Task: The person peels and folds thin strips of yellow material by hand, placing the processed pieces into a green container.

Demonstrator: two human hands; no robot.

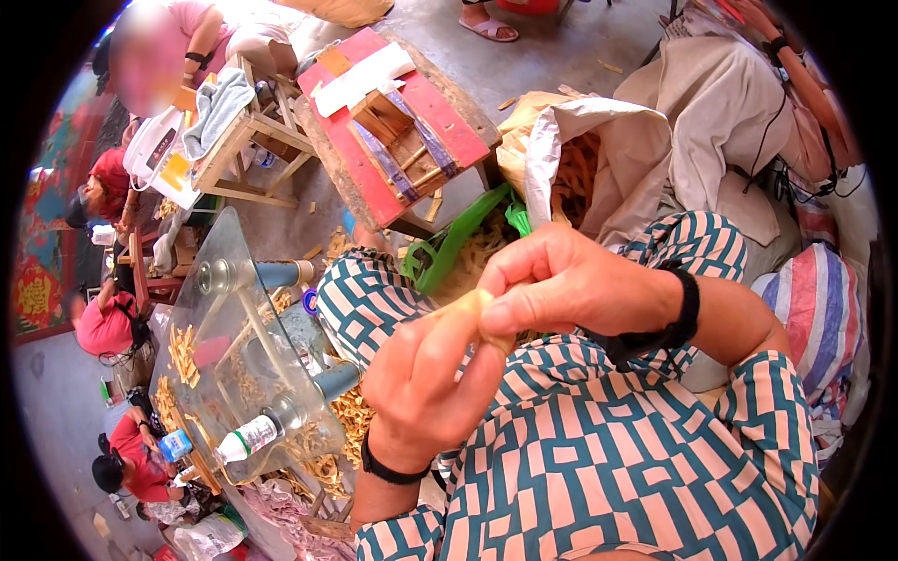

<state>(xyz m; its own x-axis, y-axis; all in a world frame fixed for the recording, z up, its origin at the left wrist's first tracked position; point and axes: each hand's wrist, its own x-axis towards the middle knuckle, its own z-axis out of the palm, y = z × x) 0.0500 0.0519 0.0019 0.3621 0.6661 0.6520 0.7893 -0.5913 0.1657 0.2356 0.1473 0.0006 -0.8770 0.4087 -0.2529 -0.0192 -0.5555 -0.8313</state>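
Note:
My left hand (426, 388) and my right hand (571, 288) meet in front of my lap, fingertips pinched together. Between them is a small pale yellow piece (499, 342), mostly covered by the fingers, so its kind and full shape cannot be made out. Both hands are closed on it and wear dark wristbands. Beyond them, a green plastic bag (458, 245) lies open near my knees, with loose pale strips around it. Ahead stands a low wooden table with a red top (323, 89), holding a small wooden box-like frame (383, 117) and a white folded sheet (367, 79).
A white woven sack (645, 131) filled with orange-brown pieces stands ahead right. To my left, a glass table (248, 341) bears a white bottle (248, 439) and heaps of pale strips (184, 355). Several other people sit nearby. A striped bag (818, 309) lies at my right.

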